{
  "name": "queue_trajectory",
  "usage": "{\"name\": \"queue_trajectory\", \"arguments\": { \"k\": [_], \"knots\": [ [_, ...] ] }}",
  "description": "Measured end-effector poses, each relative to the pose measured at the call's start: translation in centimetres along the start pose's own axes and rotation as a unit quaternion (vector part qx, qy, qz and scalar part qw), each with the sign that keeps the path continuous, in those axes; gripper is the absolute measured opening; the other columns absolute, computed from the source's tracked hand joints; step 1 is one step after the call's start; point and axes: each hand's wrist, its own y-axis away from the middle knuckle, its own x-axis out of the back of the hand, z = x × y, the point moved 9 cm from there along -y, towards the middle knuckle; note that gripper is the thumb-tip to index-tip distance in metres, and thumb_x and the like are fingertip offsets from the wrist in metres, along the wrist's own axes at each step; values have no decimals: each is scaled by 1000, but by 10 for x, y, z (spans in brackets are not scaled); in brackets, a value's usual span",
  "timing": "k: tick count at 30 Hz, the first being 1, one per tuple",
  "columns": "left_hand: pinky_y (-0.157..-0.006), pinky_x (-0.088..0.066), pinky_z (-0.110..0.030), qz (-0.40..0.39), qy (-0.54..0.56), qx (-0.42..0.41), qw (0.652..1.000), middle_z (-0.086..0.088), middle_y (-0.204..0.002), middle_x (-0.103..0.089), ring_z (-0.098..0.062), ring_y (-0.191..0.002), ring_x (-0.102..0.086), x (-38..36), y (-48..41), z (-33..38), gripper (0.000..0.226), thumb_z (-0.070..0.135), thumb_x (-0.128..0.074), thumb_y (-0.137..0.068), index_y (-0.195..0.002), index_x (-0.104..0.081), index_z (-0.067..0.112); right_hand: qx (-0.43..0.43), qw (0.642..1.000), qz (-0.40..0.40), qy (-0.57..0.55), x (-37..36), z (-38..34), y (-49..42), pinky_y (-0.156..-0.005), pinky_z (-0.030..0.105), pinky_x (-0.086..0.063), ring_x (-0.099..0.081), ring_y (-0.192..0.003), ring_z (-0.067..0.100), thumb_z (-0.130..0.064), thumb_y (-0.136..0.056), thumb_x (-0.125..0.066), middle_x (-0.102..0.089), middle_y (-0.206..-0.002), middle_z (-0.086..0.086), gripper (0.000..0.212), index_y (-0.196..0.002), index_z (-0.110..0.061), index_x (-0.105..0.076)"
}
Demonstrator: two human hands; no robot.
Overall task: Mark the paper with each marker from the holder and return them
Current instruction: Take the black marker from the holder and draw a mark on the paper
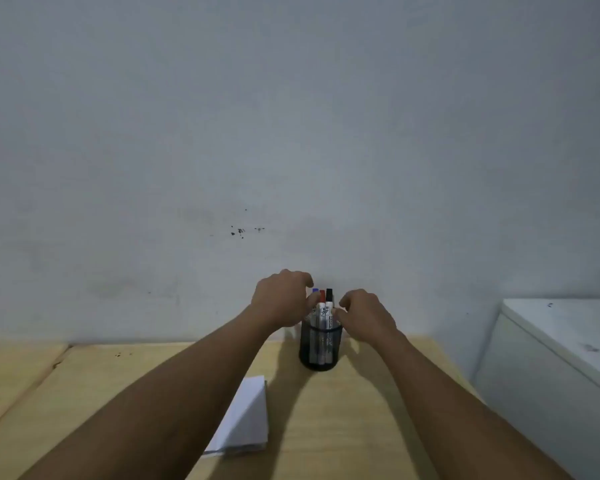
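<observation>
A black mesh holder (321,351) stands on the wooden table near the wall. Three markers stand upright in it: one with a blue cap (315,291), one with a red cap (322,296) and one with a black cap (329,294). My left hand (280,300) hovers at the holder's left; its curled fingers are apart, with the thumb against the blue-capped marker. My right hand (368,315) is at the holder's right, fingers bent and apart, fingertips close to the black-capped marker. A stack of white paper (245,419) lies nearer to me, partly under my left forearm.
The table (326,427) butts against a grey wall (291,133). A white cabinet (551,358) stands to the right of the table. A seam in the wood runs along the table's left side (32,386).
</observation>
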Motion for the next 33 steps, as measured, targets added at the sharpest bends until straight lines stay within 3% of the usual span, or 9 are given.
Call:
{"name": "queue_trajectory", "arguments": {
  "k": [2, 7, 11, 14, 17, 23, 26, 30, 33],
  "knots": [
    [-83, -48, -37, -9, 4, 2, 1000, -6, -120, -67, -26, -106, -63, -9, -9, 3, 43, 50, -47, -95, -129, -58, 25, -18, 999, -3, -39, -7, 8, -12, -83, 38, -55, -65, -101, 25, -40, -92, -62, -69, -113, 6, 36, -116, -14, -68],
    [-80, -48, -35, -12, 24, -5, 1000, -6, -123, -67, -25, -105, -65, -27, -27, 5, 39, 43, -47, -98, -129, -59, 25, -1, 990, -56, -131, -32, 8, -30, -53, 24, -40, -58, -68, 15, -27, -93, -65, -67, -85, 6, 21, -99, -9, -74],
    [-83, -52, -38, -16, 49, 7, 999, -6, -119, -69, -27, -103, -65, -35, -31, 3, 35, 41, -48, -97, -125, -63, 25, -18, 979, -23, -204, -33, 12, -31, -58, 25, -45, -62, -76, 21, -19, -89, -71, -71, -85, 7, 12, -92, -10, -78],
    [-82, -55, -39, -16, 84, 25, 996, -5, -111, -72, -27, -100, -66, -35, -29, 2, 38, 45, -51, -95, -124, -63, 26, -30, 966, 1, -257, -23, 13, -29, -76, 30, -50, -68, -91, 23, -21, -86, -74, -75, -98, 8, 15, -97, -12, -78],
    [-80, -54, -39, -4, 136, 45, 990, -4, -104, -73, -25, -98, -67, -23, -27, 0, 41, 53, -52, -90, -120, -66, 28, -14, 962, 10, -271, -4, 3, -22, -79, 31, -47, -66, -96, 23, -27, -85, -77, -73, -103, 7, 20, -99, -12, -77],
    [-71, -57, -38, 47, 202, 28, 978, -3, -87, -75, -21, -78, -68, 38, -11, 12, 30, 43, -57, -91, -96, -77, 21, 63, 969, 6, -237, 41, -52, 7, -83, 33, -50, -68, -101, 23, -25, -90, -72, -75, -107, 6, 24, -106, -7, -76],
    [-65, -57, -40, 62, 234, 36, 970, -2, -66, -69, -19, -62, -62, 68, 4, 10, 33, 37, -57, -93, -76, -75, 15, 88, 959, 1, -271, 59, -79, 31, -92, 41, -55, -70, -101, 25, -20, -93, -68, -77, -104, 9, 20, -104, -6, -76],
    [-51, -34, -28, 93, 243, 64, 963, 5, -39, -38, -14, -40, -37, 109, 29, -2, 52, 34, -57, -95, -47, -48, 16, 98, 957, -30, -272, 67, -109, 60, -81, 37, -54, -70, -91, 24, -15, -95, -61, -77, -100, 9, 20, -104, -6, -76],
    [-51, -34, -28, 129, 224, 95, 961, 6, -42, -44, -16, -47, -46, 132, 46, -19, 53, 39, -58, -94, -46, -50, 19, 118, 958, 0, -262, 77, -135, 76, -72, 25, -55, -74, -80, 16, -19, -90, -71, -77, -84, 4, 16, -95, -5, -78]
  ]
}}
